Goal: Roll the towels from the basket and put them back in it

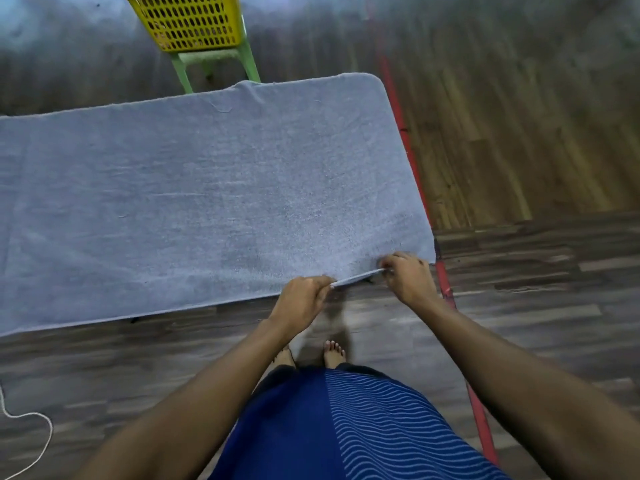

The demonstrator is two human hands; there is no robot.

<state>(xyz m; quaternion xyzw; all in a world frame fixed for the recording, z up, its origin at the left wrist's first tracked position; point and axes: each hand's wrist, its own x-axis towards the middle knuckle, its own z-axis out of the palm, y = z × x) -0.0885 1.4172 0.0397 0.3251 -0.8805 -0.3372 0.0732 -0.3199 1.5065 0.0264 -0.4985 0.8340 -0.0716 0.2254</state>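
my left grip [304,296] and right grip [405,275] both pinch the towel [207,202] at its hem | risk: uneven pull between them skews the roll | risk: hem slips, cloth beyond my grips bunches

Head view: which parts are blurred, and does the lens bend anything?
In the head view the floor is smeared by blur, most at the top; the towel, left hand and right hand are sharper; pale glare lies top left; the wide lens bows the red strip.

Dim, even light (glare top left), edges smeared by blur and wide-angle bending.
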